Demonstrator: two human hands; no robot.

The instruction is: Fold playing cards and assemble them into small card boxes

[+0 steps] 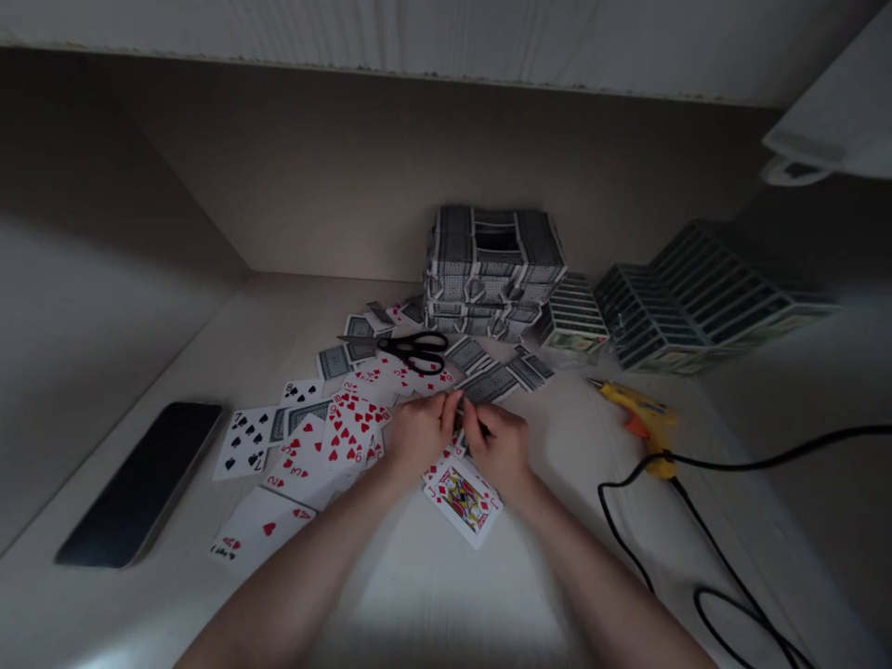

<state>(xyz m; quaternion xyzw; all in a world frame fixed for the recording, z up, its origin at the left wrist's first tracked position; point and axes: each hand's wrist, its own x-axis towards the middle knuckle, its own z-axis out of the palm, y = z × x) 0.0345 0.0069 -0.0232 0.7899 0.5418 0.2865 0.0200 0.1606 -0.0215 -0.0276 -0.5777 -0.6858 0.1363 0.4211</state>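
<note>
Grey-backed and red-printed playing cards (355,432) lie loosely spread over the pale counter (439,599), mostly left of the frame's middle. At the centre, the left hand (423,426) and right hand (500,441) come close together, both curled narrow, their fingertips pinching a small dark piece (458,414) between them; it is too hidden to tell what it is. Just below the fingers, a jack of diamonds (460,497) lies face up, overlapping another card. Black-handled scissors (418,353) rest on the cards above the left hand, blades pointing left. Upper centre, a box-like structure built of cards (450,242) has a rectangular opening in its top; slatted greenish structures (717,297) stand to its right. A yellow glue gun (651,418) lies at the right of the frame, nozzle towards the upper left, near a black cable (767,462). A dark phone (139,483) lies at lower left, near a seven of spades (243,441).
</note>
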